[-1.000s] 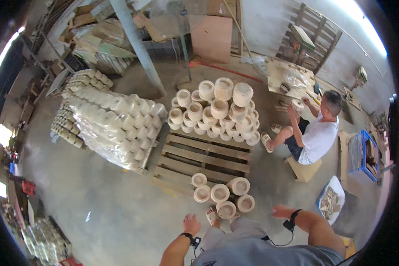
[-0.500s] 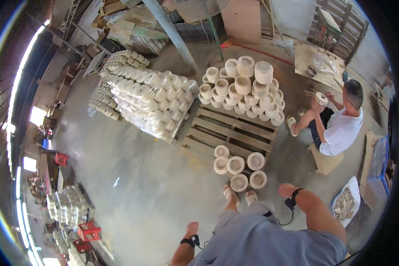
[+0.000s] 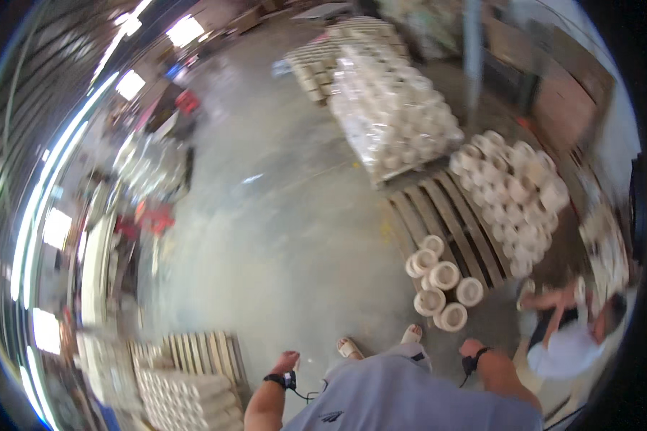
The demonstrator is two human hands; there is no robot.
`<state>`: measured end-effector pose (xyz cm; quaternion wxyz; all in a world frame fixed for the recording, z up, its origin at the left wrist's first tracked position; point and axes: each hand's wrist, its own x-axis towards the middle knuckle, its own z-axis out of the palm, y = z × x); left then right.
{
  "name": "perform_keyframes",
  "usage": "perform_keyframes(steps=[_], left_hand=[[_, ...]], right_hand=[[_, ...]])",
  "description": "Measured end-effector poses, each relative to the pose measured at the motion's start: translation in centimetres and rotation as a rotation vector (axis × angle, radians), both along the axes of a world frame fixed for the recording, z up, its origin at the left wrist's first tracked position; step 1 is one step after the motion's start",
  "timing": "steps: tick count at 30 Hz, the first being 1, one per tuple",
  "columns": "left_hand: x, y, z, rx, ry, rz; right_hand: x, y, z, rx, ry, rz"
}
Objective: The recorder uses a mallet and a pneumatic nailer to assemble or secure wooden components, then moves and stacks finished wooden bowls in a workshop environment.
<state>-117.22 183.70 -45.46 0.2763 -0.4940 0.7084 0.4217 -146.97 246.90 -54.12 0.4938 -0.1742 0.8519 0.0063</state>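
My left hand [image 3: 287,361] hangs over the concrete floor at my left side, with a black strap and small device on its wrist. It touches nothing that I can see. My right hand [image 3: 471,349] hangs at my right side with a similar strap. It is nearest to a small group of pale, round, hollow pots [image 3: 446,276] at the near end of a wooden pallet [image 3: 449,215], and apart from them. The fingers of both hands are foreshortened and blurred.
Many pale pots [image 3: 514,190] are piled on the pallet's far part. Beyond stands a plastic-wrapped stack [image 3: 388,108]. A co-worker in a white shirt [image 3: 564,352] sits at far right. Stacked goods [image 3: 183,399] and red stools [image 3: 154,215] stand to the left.
My view has turned left, so the pallet, pots and co-worker now appear farther right. My feet have moved apart from the small group of pots. Both hands still hang at my sides.
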Motion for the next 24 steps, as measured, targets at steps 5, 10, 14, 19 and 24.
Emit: perform_keyframes(steps=[5,10,14,19,24], left_hand=[[5.9,-0.5,1.4,-0.19,0.065,0.114],[13.8,-2.7,-0.9,-0.048,-0.079,0.246],[18.1,-5.4,-4.5,0.091,-0.212,0.326],[19.6,-8.8,-6.2,0.108,-0.045,0.432],[18.9,-15.1,-6.8,-0.018,0.101,0.634]], right_hand=[[-6.0,-9.1,3.0,-0.006,0.027,0.071],[-10.4,-23.5,4.7,-0.149,0.069,0.18],[-10.7,-36.8,8.2,-0.266,0.175,0.206],[-8.2,-51.5,12.0,-0.404,0.113,0.32],[-9.4,-63.1,9.4,-0.313,0.047,0.607]])
